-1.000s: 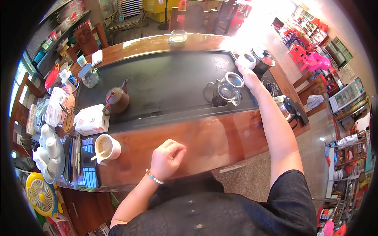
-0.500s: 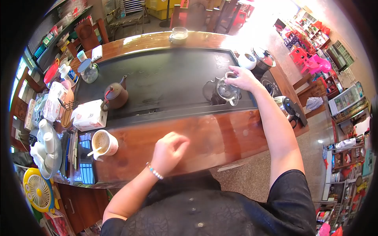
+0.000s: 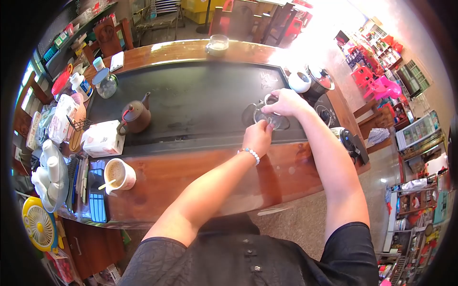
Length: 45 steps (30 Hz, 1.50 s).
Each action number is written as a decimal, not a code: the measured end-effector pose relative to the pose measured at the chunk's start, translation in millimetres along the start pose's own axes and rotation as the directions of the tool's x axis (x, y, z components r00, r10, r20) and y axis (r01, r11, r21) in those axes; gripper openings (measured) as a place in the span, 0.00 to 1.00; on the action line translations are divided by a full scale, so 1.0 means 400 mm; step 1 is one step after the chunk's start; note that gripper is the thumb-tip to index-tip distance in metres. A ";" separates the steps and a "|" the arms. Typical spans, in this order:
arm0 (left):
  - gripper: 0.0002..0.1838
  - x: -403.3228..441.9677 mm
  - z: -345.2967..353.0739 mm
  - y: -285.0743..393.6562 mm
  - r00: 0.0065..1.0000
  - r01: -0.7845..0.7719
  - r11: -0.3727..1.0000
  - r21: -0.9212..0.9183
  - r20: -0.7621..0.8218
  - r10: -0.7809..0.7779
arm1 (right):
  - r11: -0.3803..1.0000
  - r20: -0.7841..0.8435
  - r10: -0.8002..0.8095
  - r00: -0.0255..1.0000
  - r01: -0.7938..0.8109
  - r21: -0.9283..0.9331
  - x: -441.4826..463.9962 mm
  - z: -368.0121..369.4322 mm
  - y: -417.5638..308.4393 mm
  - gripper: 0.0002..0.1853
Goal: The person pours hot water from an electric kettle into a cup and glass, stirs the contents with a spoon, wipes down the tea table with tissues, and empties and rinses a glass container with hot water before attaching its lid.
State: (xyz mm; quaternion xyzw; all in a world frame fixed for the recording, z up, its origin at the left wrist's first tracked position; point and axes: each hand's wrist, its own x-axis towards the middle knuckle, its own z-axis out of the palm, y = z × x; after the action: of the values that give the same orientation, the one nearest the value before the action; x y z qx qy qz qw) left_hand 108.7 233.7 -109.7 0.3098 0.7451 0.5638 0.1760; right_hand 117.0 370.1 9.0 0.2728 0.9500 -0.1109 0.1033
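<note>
Both my hands meet at a clear glass pitcher (image 3: 264, 117) near the right end of the black tea tray (image 3: 205, 95). My left hand (image 3: 258, 137), with a beaded bracelet at the wrist, is closed on the pitcher's near side, around its handle. My right hand (image 3: 287, 102) reaches over from the right, its fingers pinching a small round-rimmed piece (image 3: 271, 99) at the pitcher's top. It looks like a tea strainer, but the fingers partly cover it. Spilled water lies on the tray around the pitcher. A brown teapot (image 3: 137, 116) stands on the tray's left side.
A white jar (image 3: 299, 82) and a dark pot (image 3: 319, 83) stand beyond my right hand. A glass kettle (image 3: 344, 137) is by my right forearm. On the left are a tissue pack (image 3: 103, 139), a paper cup of coffee (image 3: 119, 175) and a phone (image 3: 97, 195). A glass cup (image 3: 218, 45) stands at the far edge.
My left hand has moved forward and right from above the wooden edge to take hold of the pitcher. My right hand has shifted slightly toward me with the round-rimmed piece.
</note>
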 end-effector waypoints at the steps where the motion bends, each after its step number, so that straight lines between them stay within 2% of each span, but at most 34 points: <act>1: 0.15 0.000 -0.001 -0.004 1.000 -0.025 1.000 0.010 -0.017 0.025 | 0.996 0.108 0.027 0.994 -0.036 0.080 -0.009 -0.030 -0.012 0.40; 2: 0.15 0.000 -0.002 -0.008 0.998 -0.047 0.999 0.019 -0.033 0.048 | 0.985 0.220 0.047 0.974 -0.082 0.154 -0.006 -0.044 -0.014 0.41; 3: 0.16 0.000 -0.003 -0.010 0.996 -0.069 0.997 0.026 -0.052 0.070 | 0.961 0.215 0.024 0.976 -0.082 0.263 0.015 -0.037 0.018 0.38; 4: 0.16 0.001 -0.006 -0.011 0.998 -0.056 0.998 0.020 -0.036 0.057 | 0.911 0.208 0.008 0.978 -0.093 0.402 0.018 -0.040 0.040 0.39; 6: 0.16 0.006 -0.015 -0.011 0.999 -0.035 0.999 0.005 -0.013 0.035 | 0.867 0.192 -0.003 0.981 -0.093 0.490 0.026 -0.041 0.072 0.42; 9: 0.16 0.009 -0.017 -0.019 0.999 -0.043 0.999 -0.014 0.000 0.043 | 0.933 0.122 -0.145 0.982 0.094 0.348 0.035 -0.041 0.091 0.45; 12: 0.16 0.007 -0.023 -0.018 0.998 -0.063 0.997 -0.045 -0.004 0.063 | 0.911 0.055 -0.206 0.977 0.171 0.376 0.005 -0.028 0.070 0.45; 16: 0.15 0.009 -0.024 -0.016 0.998 -0.061 0.998 -0.022 -0.002 0.061 | 0.955 -0.102 -0.297 0.950 0.296 -0.021 -0.012 -0.007 0.042 0.44; 25: 0.15 0.011 -0.025 -0.018 0.998 -0.056 0.998 -0.019 -0.006 0.056 | 0.954 -0.074 -0.299 0.951 0.296 -0.043 -0.015 0.004 0.028 0.43; 28: 0.15 0.011 -0.020 -0.023 0.998 -0.067 0.998 -0.016 -0.013 0.067 | 0.951 -0.124 -0.307 0.944 0.299 -0.073 -0.022 0.025 0.027 0.40; 31: 0.16 0.011 -0.021 -0.019 0.998 -0.062 0.998 -0.026 -0.003 0.062 | 0.972 -0.199 -0.202 0.959 0.221 0.075 -0.021 0.054 0.016 0.32; 34: 0.16 0.011 -0.026 -0.021 0.997 -0.071 0.997 -0.029 0.021 0.071 | 0.820 -0.155 -0.155 0.976 0.214 0.531 0.053 0.073 0.083 0.28; 35: 0.16 0.014 -0.029 -0.022 0.997 -0.071 0.997 -0.026 0.027 0.072 | 0.818 -0.254 -0.122 0.959 0.242 0.521 0.081 0.100 0.099 0.28; 38: 0.16 0.013 -0.045 -0.007 0.997 -0.048 0.999 -0.009 0.063 0.049 | 0.863 -0.282 -0.071 0.957 0.201 0.464 0.086 0.131 0.098 0.29; 39: 0.16 0.014 -0.047 -0.003 0.997 -0.042 0.999 -0.012 0.067 0.043 | 0.866 -0.219 -0.054 0.974 0.155 0.475 0.091 0.131 0.098 0.29; 42: 0.15 0.018 -0.039 -0.017 0.996 -0.093 0.996 0.015 0.013 0.093 | 0.794 -0.164 -0.116 0.980 0.191 0.577 0.126 0.177 0.131 0.35; 44: 0.14 0.028 -0.034 -0.026 0.991 -0.130 0.991 0.040 -0.005 0.130 | 0.953 -0.196 -0.003 0.981 0.062 0.297 0.052 0.150 0.055 0.36; 45: 0.14 0.030 -0.037 -0.027 0.991 -0.132 0.990 0.051 0.003 0.132 | 0.989 -0.222 0.046 0.974 -0.013 0.146 0.025 0.139 0.018 0.36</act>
State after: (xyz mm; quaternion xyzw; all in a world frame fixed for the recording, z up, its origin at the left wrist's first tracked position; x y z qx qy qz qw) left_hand 87.8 228.8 -114.4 0.3628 0.7372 0.5550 0.1300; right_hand 120.2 365.9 -47.8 0.3044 0.9410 -0.1460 -0.0230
